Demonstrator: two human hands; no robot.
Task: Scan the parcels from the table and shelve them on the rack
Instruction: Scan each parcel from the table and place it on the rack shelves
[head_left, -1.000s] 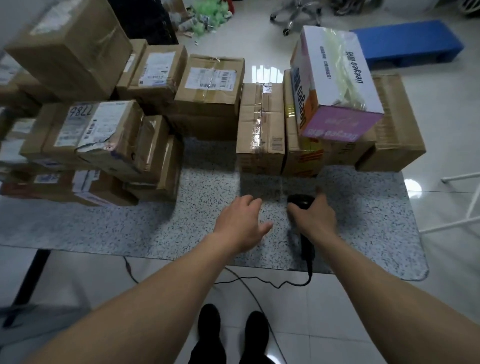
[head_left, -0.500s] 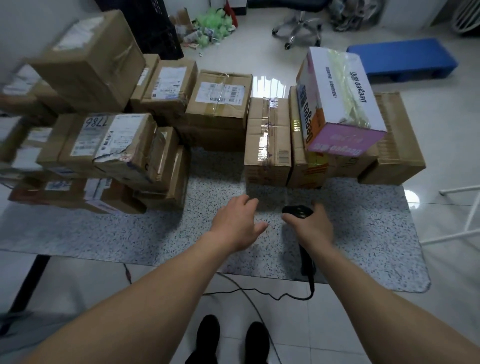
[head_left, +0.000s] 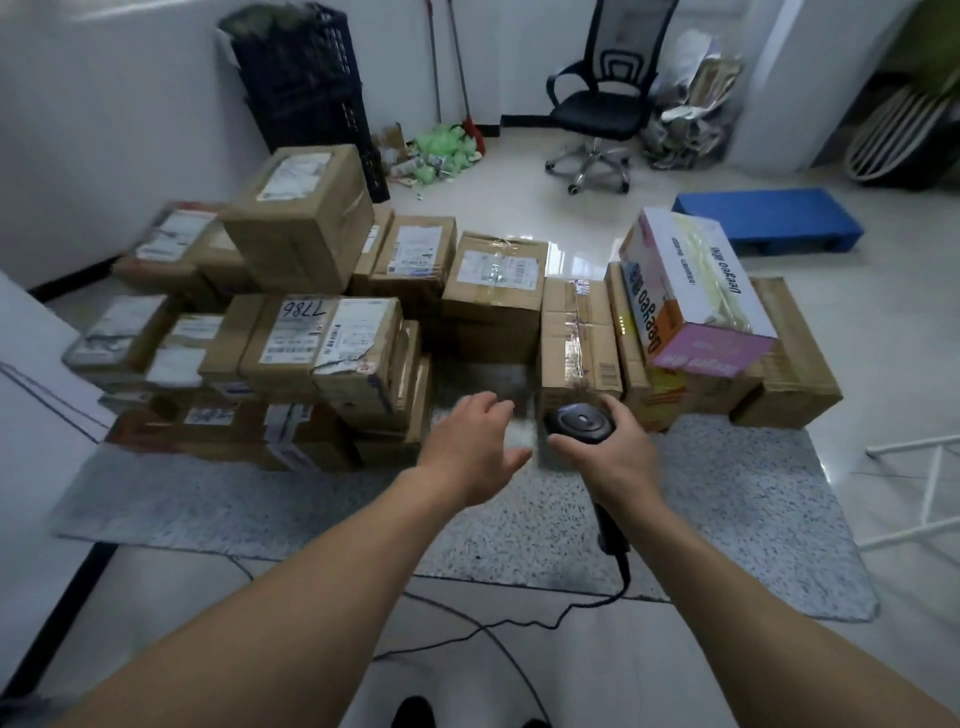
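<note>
Since a second ago: my head has tipped up, so the far wall and more floor show now; both my hands have come forward toward the boxes.
Right hand (head_left: 605, 457): fingers wrapped round the black scanner (head_left: 581, 423); its rounded head points at the parcels; its handle runs back under my wrist, and its cable (head_left: 524, 621) trails off the near table edge to the floor.
Left hand (head_left: 472, 444): fingers loosely spread, palm down, holding nothing; it hovers over the speckled table (head_left: 727, 519) just beside the scanner.
Parcels: brown cardboard boxes crowd the far half of the table; a taped narrow box (head_left: 579, 338) stands straight ahead of my hands, touching its neighbours.
Left stack: a box marked 7786 (head_left: 322, 338) sits on top of lower boxes; a bigger box (head_left: 301, 218) rests tilted behind it.
Right stack: a white and pink printed box (head_left: 696, 291) lies tilted on the brown ones.
Background: an office chair (head_left: 597, 98), a dark crate stack (head_left: 306, 88) against the wall, a blue pallet (head_left: 769, 218) on the floor.
Far right: white bars of a frame (head_left: 924, 493); I cannot tell what it belongs to.
</note>
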